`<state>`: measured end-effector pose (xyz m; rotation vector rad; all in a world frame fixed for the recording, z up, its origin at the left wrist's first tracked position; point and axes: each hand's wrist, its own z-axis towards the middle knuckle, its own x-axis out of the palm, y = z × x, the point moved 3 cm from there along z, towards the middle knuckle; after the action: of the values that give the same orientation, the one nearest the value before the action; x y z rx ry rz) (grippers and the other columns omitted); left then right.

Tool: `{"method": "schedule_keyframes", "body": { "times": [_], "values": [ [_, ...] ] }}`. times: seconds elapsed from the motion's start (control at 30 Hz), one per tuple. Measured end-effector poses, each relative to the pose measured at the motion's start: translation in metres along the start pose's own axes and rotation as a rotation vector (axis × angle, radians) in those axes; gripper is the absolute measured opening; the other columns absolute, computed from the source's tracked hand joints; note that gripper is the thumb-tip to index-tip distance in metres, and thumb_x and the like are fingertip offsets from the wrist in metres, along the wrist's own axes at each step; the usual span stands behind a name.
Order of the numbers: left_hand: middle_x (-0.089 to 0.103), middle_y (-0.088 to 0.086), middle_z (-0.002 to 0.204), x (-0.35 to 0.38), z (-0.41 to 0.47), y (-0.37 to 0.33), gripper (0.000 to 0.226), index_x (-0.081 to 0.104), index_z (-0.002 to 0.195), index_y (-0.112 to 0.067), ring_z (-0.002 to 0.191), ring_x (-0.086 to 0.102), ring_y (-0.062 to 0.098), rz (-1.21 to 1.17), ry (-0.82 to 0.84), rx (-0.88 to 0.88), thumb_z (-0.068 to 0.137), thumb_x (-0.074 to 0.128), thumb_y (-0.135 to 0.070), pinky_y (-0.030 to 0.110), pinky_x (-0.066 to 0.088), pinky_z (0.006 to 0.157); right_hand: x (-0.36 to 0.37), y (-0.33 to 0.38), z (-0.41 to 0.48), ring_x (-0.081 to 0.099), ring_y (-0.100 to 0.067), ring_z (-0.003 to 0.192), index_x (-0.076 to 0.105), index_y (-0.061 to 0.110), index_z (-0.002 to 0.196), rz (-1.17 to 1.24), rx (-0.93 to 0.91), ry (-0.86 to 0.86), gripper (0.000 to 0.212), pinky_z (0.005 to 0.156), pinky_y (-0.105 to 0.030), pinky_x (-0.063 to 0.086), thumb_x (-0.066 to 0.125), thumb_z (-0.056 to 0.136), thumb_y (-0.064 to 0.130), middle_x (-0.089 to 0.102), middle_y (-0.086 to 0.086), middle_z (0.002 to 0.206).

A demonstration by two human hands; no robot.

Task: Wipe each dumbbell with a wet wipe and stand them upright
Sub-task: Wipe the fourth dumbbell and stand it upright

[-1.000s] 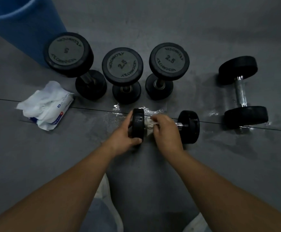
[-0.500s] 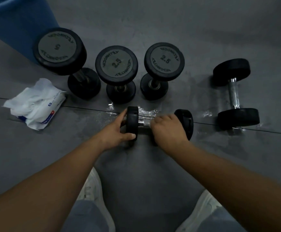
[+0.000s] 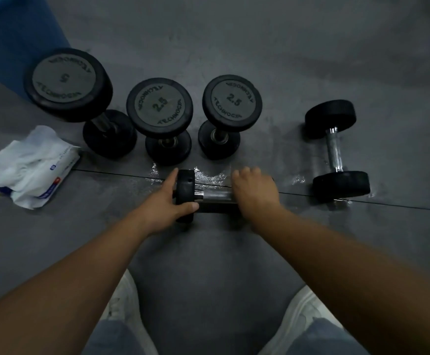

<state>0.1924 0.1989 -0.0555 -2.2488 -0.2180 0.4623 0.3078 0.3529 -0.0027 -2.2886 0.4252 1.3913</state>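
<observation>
Spilling white wipes (image 3: 21, 152), a white wet-wipe pack (image 3: 55, 178) lies on the grey floor (image 3: 234, 252). The left hand (image 3: 165, 203) grips the left head of a small black rubber dumbbell (image 3: 214, 195) lying there; the right hand (image 3: 255, 190) curls over its right end, any wipe hidden. Three upright black dumbbells (image 3: 68, 80) stand behind; two lie flat, counting the far-right dumbbell (image 3: 335, 149).

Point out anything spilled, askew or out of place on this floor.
Wet streaks glisten on the floor just behind the held dumbbell and beside the side-lying dumbbell at right. That one lies flat while three upright dumbbells stand in a row. The wipes pack sits open, wipes bunched out.
</observation>
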Motion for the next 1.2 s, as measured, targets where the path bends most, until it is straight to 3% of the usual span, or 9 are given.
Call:
{"method": "schedule_keyframes", "body": {
  "times": [0.17, 0.33, 0.43, 0.53, 0.67, 0.8, 0.87, 1.0, 1.2],
  "values": [
    [0.050, -0.004, 0.134, 0.005, -0.001, 0.001, 0.110, 0.000, 0.156, -0.028, 0.126, 0.045, 0.006, 0.011, 0.001, 0.001, 0.081, 0.079, -0.019, 0.019, 0.032, 0.106, 0.013, 0.021, -0.017, 0.057, -0.031, 0.104, 0.057, 0.012, 0.113, 0.107, -0.087, 0.024, 0.029, 0.073, -0.035, 0.045, 0.049, 0.085, 0.005, 0.061, -0.010, 0.113],
    [0.051, 0.007, 0.143, 0.006, 0.004, -0.001, 0.134, -0.010, 0.154, -0.035, 0.126, 0.052, 0.023, 0.195, -0.043, -0.038, 0.056, 0.080, -0.047, 0.038, 0.043, 0.108, 0.021, 0.031, -0.015, 0.058, -0.033, 0.106, 0.059, 0.009, 0.114, 0.237, -0.128, 0.113, 0.030, 0.080, -0.036, 0.049, 0.051, 0.086, 0.005, 0.057, -0.013, 0.116],
    [0.055, 0.008, 0.138, 0.007, 0.004, -0.001, 0.135, -0.013, 0.153, -0.037, 0.120, 0.056, 0.025, 0.229, -0.044, -0.044, 0.056, 0.082, -0.046, 0.040, 0.046, 0.104, 0.019, 0.032, -0.006, 0.060, -0.032, 0.096, 0.057, 0.013, 0.111, 0.493, -0.066, -0.040, 0.027, 0.074, -0.036, 0.047, 0.052, 0.085, 0.008, 0.054, -0.010, 0.109],
    [0.056, 0.007, 0.136, 0.004, 0.006, 0.002, 0.131, -0.012, 0.153, -0.035, 0.119, 0.056, 0.022, 0.229, -0.025, -0.040, 0.067, 0.085, -0.035, 0.038, 0.045, 0.104, 0.027, 0.038, -0.001, 0.056, -0.029, 0.101, 0.049, 0.017, 0.131, 0.625, -0.081, -0.069, 0.054, 0.083, -0.035, 0.047, 0.052, 0.079, 0.007, 0.054, -0.007, 0.111],
    [0.054, 0.008, 0.139, 0.004, 0.005, 0.004, 0.133, -0.012, 0.153, -0.037, 0.120, 0.056, 0.024, 0.228, -0.022, -0.026, 0.062, 0.085, -0.039, 0.040, 0.046, 0.104, 0.029, 0.034, -0.004, 0.059, -0.022, 0.095, 0.070, 0.012, 0.095, 0.833, -0.069, -0.124, 0.020, 0.086, -0.034, 0.047, 0.056, 0.083, 0.009, 0.063, -0.006, 0.099],
    [0.053, 0.008, 0.140, 0.002, 0.006, 0.002, 0.132, -0.014, 0.153, -0.035, 0.122, 0.054, 0.022, 0.234, -0.004, -0.025, 0.067, 0.086, -0.035, 0.037, 0.044, 0.105, 0.020, 0.035, 0.003, 0.057, -0.017, 0.088, 0.066, 0.015, 0.107, 1.073, 0.084, -0.079, 0.029, 0.076, -0.019, 0.046, 0.066, 0.079, 0.009, 0.059, -0.005, 0.100],
    [0.054, 0.008, 0.139, 0.002, 0.007, 0.000, 0.132, -0.015, 0.153, -0.033, 0.121, 0.054, 0.022, 0.243, 0.001, -0.029, 0.069, 0.086, -0.033, 0.034, 0.044, 0.105, 0.024, 0.048, 0.010, 0.056, -0.023, 0.091, 0.063, 0.012, 0.108, 0.887, -0.016, 0.001, 0.031, 0.070, -0.022, 0.041, 0.066, 0.077, 0.013, 0.054, -0.010, 0.101],
    [0.055, 0.006, 0.137, 0.003, 0.009, 0.003, 0.133, -0.013, 0.153, -0.035, 0.119, 0.055, 0.020, 0.225, 0.002, -0.022, 0.067, 0.087, -0.033, 0.035, 0.045, 0.104, 0.025, 0.051, 0.017, 0.050, -0.028, 0.104, 0.062, 0.022, 0.104, 0.342, -0.095, -0.039, 0.028, 0.080, -0.036, 0.038, 0.060, 0.081, 0.037, 0.054, -0.004, 0.109],
    [0.055, 0.004, 0.138, 0.002, 0.012, 0.008, 0.133, -0.012, 0.151, -0.042, 0.121, 0.055, 0.022, 0.239, 0.006, -0.035, 0.062, 0.087, -0.041, 0.039, 0.044, 0.106, 0.022, 0.036, 0.013, 0.061, -0.028, 0.086, 0.065, 0.021, 0.085, 0.311, -0.198, -0.198, 0.013, 0.068, -0.034, 0.035, 0.056, 0.082, 0.030, 0.067, -0.004, 0.085]
  ]
}}
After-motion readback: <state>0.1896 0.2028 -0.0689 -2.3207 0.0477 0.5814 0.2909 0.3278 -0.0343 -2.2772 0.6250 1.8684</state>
